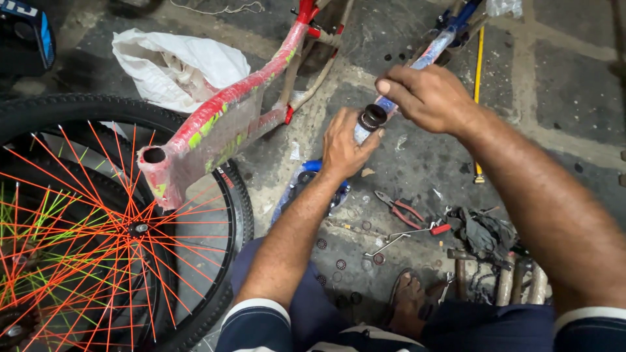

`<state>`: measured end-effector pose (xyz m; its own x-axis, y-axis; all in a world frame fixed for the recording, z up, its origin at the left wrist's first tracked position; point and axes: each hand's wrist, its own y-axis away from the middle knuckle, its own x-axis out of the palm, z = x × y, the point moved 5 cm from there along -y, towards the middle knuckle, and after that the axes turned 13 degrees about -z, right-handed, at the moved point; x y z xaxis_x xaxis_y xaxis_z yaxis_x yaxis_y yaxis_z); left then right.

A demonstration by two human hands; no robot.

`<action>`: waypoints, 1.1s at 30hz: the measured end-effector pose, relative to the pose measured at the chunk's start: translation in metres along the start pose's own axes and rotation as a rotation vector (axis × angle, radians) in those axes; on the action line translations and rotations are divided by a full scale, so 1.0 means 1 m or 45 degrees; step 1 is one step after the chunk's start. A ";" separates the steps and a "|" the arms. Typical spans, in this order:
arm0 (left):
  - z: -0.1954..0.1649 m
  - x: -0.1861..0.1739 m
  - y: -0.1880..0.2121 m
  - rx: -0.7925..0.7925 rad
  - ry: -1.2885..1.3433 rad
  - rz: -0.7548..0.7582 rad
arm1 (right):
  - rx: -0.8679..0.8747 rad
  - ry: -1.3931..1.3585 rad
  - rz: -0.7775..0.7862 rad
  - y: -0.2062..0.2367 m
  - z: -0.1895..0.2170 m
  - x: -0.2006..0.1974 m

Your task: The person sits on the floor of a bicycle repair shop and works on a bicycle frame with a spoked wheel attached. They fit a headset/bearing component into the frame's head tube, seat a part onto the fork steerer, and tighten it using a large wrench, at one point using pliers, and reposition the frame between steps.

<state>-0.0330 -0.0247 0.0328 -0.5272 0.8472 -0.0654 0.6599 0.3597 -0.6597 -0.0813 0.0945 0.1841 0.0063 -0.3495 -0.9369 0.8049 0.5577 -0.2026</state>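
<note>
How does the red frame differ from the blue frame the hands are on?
The red frame is red with yellow-green marks; the blue frame is blue and white. The red frame rests untouched against a wheel, its head tube open and bare; the blue frame's tube end is gripped by the left hand, while the right hand sets a dark ring on it. Both are wrapped in clear plastic and lie over the concrete floor.

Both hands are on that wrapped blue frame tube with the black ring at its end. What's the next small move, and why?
Probably press the black ring squarely into the tube end. The left hand grips the wrapped blue frame tube just below it, and the right hand has its fingertips by the ring, which looks only partly seated.
</note>
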 end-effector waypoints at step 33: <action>-0.001 -0.009 0.000 0.014 -0.002 0.022 | -0.024 -0.058 -0.118 0.006 -0.004 0.009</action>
<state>-0.0280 -0.0315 0.0341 -0.5165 0.8527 -0.0784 0.6630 0.3404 -0.6667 -0.0784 0.0973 0.1731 -0.0401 -0.4336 -0.9002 0.7922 0.5353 -0.2931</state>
